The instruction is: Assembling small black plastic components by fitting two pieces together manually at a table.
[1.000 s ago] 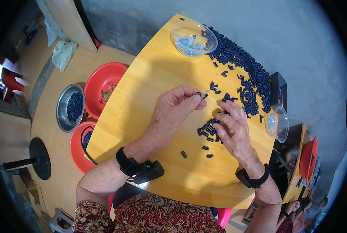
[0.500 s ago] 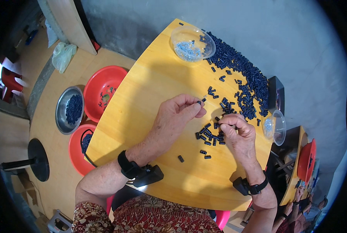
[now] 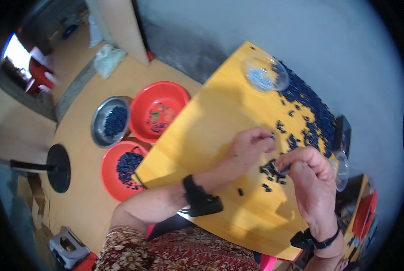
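My left hand (image 3: 248,150) is above the yellow table (image 3: 202,131), its thumb and fingers pinched on a small black connector piece (image 3: 272,137). To its right, my right hand (image 3: 314,187) is raised, fingertips closed on another small dark piece (image 3: 285,170), blurred and partly covered by the fingers. Loose black connector pieces (image 3: 267,186) lie beneath and between the hands. A large heap of the same pieces (image 3: 317,101) spreads along the far right edge. A clear plastic bowl (image 3: 283,83) with small shiny metal parts (image 3: 259,77) stands at the far corner.
Another clear tub (image 3: 343,171) sits at the right edge, partly behind my right hand. On the left stand two red basins (image 3: 184,97) (image 3: 106,180) and a steel bowl (image 3: 96,131) with dark pieces. A grey wall (image 3: 328,40) borders the table's far side.
The view has swung, so the table appears farther right and lower. My right hand has lifted off the loose pieces with a dark piece in its fingertips. The left hand keeps its pinch.
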`<control>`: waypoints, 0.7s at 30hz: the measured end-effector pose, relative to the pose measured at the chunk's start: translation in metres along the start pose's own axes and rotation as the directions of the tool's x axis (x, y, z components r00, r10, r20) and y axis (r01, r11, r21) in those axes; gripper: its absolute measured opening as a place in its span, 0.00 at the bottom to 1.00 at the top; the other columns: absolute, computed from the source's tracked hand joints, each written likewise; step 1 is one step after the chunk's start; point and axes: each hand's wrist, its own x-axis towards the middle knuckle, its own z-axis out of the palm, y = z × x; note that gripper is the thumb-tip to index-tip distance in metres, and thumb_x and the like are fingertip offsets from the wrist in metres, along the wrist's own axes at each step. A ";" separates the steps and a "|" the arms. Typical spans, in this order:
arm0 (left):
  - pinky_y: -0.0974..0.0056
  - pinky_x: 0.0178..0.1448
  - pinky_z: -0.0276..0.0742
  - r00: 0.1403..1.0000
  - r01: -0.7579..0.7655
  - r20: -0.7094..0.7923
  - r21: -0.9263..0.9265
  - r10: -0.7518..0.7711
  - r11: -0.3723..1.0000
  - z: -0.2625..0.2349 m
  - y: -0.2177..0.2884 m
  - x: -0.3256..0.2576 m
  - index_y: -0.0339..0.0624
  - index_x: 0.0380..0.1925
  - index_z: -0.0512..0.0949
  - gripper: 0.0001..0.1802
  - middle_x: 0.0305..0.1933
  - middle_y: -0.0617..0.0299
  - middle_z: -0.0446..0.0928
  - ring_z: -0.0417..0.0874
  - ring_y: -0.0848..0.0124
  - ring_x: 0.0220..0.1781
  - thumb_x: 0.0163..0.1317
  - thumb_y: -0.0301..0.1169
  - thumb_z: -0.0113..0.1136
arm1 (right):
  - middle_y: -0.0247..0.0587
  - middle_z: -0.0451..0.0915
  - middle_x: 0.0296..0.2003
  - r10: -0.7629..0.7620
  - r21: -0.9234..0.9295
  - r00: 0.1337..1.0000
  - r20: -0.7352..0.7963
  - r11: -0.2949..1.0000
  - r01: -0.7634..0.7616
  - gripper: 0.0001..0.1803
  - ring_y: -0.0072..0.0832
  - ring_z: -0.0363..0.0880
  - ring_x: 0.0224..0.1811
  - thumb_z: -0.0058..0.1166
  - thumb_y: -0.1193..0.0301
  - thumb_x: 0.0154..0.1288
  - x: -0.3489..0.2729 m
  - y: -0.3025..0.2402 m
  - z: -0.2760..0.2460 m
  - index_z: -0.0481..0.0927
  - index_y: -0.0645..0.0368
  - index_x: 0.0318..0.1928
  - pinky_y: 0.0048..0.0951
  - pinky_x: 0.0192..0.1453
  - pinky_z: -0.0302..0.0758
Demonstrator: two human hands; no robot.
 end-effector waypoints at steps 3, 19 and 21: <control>0.70 0.47 0.76 1.000 0.016 0.003 0.022 -0.016 1.000 0.000 -0.004 0.002 0.35 0.42 0.77 0.11 0.37 0.61 0.80 0.80 0.75 0.41 0.67 0.32 0.57 | 0.41 0.81 0.36 -0.018 0.007 0.989 0.146 1.000 0.017 0.06 0.22 0.77 0.41 0.54 0.75 0.66 0.003 -0.016 0.036 0.79 0.66 0.39 0.25 0.51 0.71; 0.70 0.41 0.77 0.992 -0.112 0.041 -0.145 0.119 0.983 0.003 -0.043 0.028 0.34 0.40 0.79 0.12 0.32 0.60 0.81 0.81 0.76 0.34 0.64 0.33 0.61 | 0.43 0.83 0.37 -0.286 -0.064 0.915 0.285 0.947 0.316 0.12 0.26 0.82 0.40 0.58 0.73 0.62 0.118 0.067 0.162 0.79 0.66 0.45 0.26 0.45 0.77; 0.71 0.40 0.77 0.993 -0.115 0.017 -0.128 0.118 0.985 -0.005 -0.048 0.027 0.34 0.39 0.79 0.12 0.30 0.61 0.80 0.81 0.77 0.33 0.64 0.33 0.61 | 0.44 0.84 0.37 -0.403 -0.066 0.897 0.179 0.905 0.420 0.13 0.27 0.82 0.39 0.58 0.72 0.62 0.130 0.098 0.167 0.80 0.66 0.46 0.26 0.46 0.78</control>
